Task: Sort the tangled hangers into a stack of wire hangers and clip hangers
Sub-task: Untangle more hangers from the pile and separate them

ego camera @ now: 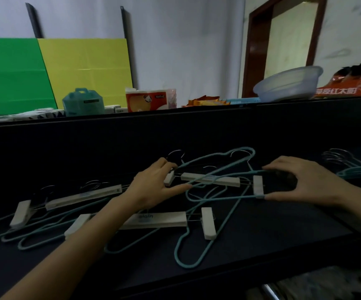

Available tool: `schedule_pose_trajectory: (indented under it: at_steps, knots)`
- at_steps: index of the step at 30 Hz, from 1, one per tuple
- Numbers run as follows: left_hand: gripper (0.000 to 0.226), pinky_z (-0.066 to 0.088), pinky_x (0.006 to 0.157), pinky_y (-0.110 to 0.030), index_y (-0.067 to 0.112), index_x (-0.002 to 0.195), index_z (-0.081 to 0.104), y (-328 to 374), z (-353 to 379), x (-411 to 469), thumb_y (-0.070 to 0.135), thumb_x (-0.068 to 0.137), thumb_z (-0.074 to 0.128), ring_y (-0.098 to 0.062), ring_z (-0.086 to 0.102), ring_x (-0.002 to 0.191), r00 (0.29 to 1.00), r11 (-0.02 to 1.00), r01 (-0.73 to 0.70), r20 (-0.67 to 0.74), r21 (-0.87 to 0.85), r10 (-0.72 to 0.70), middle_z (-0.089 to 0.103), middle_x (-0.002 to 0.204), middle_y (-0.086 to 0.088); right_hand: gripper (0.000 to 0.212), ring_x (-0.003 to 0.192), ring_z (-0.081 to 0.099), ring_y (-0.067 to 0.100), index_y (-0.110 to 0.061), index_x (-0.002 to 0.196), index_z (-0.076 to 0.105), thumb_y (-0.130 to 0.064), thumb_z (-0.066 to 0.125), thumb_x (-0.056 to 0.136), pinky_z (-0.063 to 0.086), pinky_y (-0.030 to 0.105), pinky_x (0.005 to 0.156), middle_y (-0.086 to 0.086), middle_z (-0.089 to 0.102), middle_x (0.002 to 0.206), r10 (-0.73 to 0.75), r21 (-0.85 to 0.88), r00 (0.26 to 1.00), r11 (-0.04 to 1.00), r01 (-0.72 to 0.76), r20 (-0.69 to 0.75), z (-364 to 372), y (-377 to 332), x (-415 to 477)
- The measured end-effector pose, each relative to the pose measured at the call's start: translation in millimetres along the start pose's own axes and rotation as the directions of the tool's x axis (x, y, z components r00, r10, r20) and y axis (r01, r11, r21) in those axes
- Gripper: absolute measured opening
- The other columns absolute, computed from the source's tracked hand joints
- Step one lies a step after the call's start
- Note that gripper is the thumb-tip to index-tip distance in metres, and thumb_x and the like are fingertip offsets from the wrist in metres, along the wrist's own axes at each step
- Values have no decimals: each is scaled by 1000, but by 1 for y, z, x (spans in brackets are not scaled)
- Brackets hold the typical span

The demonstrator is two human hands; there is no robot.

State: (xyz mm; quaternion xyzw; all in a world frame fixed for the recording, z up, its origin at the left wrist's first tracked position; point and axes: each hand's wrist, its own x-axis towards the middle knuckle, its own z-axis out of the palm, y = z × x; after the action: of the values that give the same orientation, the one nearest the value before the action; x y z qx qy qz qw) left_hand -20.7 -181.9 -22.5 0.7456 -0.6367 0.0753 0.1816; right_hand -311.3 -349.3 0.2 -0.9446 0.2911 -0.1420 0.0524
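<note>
A tangle of teal wire hangers (218, 169) and white clip hangers lies on a dark table (283, 224). One clip hanger (211, 179) sits in the middle with teal wires crossing over it. My left hand (155, 187) pinches that hanger's left clip between thumb and fingers. My right hand (305, 182) spans its right clip (258, 186), fingers above and thumb below, touching a teal wire. Two more clip hangers lie nearer: one at the left (82, 197), one in front (160, 220). A separate pile of teal wire hangers (352, 169) rests at the far right.
A raised dark ledge (175, 113) runs behind the table. On it stand a teal container (82, 102), a tissue pack (147, 100), snack packets (205, 101), a plastic basin (288, 83) and an orange bag (348, 85). Green and yellow boards lean against the wall.
</note>
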Motion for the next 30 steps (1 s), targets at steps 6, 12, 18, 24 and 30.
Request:
schedule_pose_trajectory:
  at_steps: [6,12,18,24,30]
  knots:
    - [89,44,85,-28,24,136,34,27,-5,16,81,69,40,-13,41,113,995,991,-102,-13,90,103,40,125,4,94,112,46,3,-43,126,46,-92,43,46,37,23,92,-23,46,119,70,-35,996,997,-72,-50,-12,20,-35]
    - [87,39,84,-26,23,137,37,87,-4,42,76,69,45,-13,43,114,985,987,-160,-65,22,161,41,127,5,93,117,44,3,-46,125,47,-93,44,45,39,27,96,-28,43,118,185,-10,978,982,-187,-94,-36,59,-85]
    - [96,41,87,-29,21,134,41,166,21,71,85,62,37,-15,44,114,974,979,-204,-102,1,203,45,125,2,99,134,32,6,-45,130,42,-93,40,44,31,29,106,-21,39,137,307,-87,950,946,-311,-54,-68,118,-150]
    - [96,41,89,-31,20,134,41,258,56,99,84,62,36,-18,43,112,976,980,-199,-95,-15,196,45,122,0,98,124,35,-1,-44,125,46,-94,39,41,34,29,102,-26,39,122,342,-97,933,931,-353,-113,-97,201,-211]
    - [87,42,94,-34,17,134,40,327,99,123,74,69,44,-19,42,117,996,992,-89,-30,-84,87,43,126,-2,86,109,46,1,-54,114,42,-98,36,40,42,26,89,-26,46,116,327,-107,934,933,-344,-146,-117,280,-257]
